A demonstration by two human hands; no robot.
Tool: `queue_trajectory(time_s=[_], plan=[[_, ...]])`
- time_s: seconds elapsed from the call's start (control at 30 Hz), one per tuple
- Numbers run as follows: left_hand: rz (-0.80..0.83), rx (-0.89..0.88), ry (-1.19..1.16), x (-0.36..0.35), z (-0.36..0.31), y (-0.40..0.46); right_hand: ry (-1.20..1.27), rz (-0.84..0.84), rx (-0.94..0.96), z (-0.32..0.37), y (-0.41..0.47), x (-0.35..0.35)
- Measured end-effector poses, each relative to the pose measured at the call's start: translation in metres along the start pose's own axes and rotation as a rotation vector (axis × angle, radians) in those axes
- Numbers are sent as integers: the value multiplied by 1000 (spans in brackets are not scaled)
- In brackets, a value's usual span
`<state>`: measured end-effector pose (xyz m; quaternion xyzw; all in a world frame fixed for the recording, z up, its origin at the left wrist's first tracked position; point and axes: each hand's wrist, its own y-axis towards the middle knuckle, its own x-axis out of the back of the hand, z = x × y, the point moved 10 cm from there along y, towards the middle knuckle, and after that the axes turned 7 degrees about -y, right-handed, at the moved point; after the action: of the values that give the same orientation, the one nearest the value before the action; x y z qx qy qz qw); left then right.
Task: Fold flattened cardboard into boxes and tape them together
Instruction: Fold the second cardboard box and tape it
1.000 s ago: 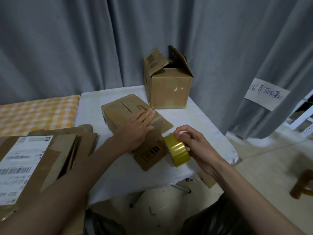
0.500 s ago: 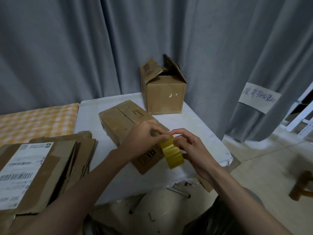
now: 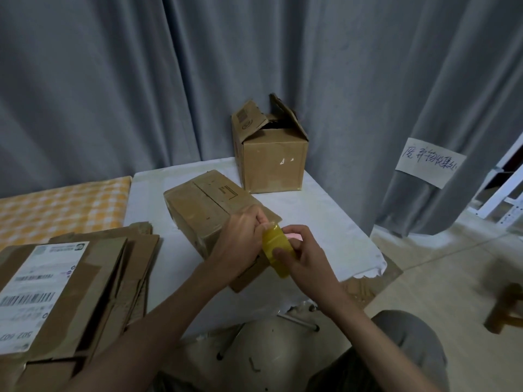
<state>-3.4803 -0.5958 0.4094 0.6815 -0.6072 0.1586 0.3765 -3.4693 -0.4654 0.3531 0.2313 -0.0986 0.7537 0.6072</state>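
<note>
A folded cardboard box (image 3: 198, 206) lies on its side on the white table (image 3: 325, 222), one flap sticking out toward me under my hands. My right hand (image 3: 302, 258) grips a roll of yellow tape (image 3: 276, 254) just above that flap. My left hand (image 3: 243, 241) pinches at the top edge of the roll, where the tape end is. Both hands hide the box's near corner. A second, upright box (image 3: 273, 162) with loose top flaps stands at the table's far edge.
A stack of flattened cardboard (image 3: 70, 292) with a shipping label lies at the left, beside an orange checked cloth (image 3: 56, 205). Grey curtains (image 3: 169, 80) hang behind the table, one bearing a paper note (image 3: 430, 162). A wooden stool (image 3: 506, 306) stands on the floor at right.
My left hand left the top of the lying box and came to the tape roll, where it now pinches the tape's edge. My right hand kept the roll and shifted slightly left.
</note>
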Motion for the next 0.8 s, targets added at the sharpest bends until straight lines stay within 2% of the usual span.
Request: queue_trajectory(time_s=[0.2,0.47,0.6,0.8], plan=[[-51,-75,-66,15,-8,-9,80,-20,21,8,3,5],[-15,-136,-112,20,-24,-24,71,-3,19,7,10,11],[-49,-109,-148,29,-19,-21,45,42,48,11,10,6],[-62,-13,-198,33,-4,-10,18,16,72,12,5,7]])
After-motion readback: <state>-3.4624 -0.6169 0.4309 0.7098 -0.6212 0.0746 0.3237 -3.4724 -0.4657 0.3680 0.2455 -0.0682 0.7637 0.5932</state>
